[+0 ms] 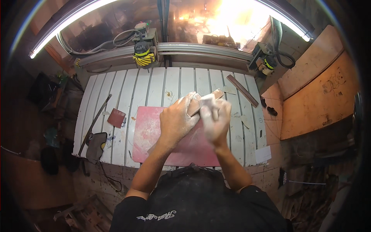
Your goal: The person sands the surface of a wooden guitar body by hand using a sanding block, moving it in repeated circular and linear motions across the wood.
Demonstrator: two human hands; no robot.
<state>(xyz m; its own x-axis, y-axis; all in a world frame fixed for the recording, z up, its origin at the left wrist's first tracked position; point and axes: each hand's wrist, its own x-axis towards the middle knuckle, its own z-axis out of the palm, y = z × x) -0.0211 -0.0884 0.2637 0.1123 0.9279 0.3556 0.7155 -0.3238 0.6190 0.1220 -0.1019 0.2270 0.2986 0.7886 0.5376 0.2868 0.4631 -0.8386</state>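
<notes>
My left hand (181, 116), dusted with white powder, is closed round a brown wooden piece (194, 108) above the pink board. Its tan far end (218, 92) sticks out past my fingers. My right hand (215, 120) is somewhat smeared by motion, its fingers bent and pressing a small grey pad (208, 102), perhaps sandpaper, against the wooden piece. Both hands are close together, nearly touching. The pink board (148, 129) lies flat beneath them, scuffed with pale dust. My hands hide much of the wooden piece.
On the white slatted table (127, 85) lie a dark red square sheet (116, 118), a grey tool with a cord (96, 147), a thin dark bar (98, 120), a brown wooden strip (242, 91) and a white paper (263, 154). Two yellow-and-black power tools (143, 56) hang from a rail behind.
</notes>
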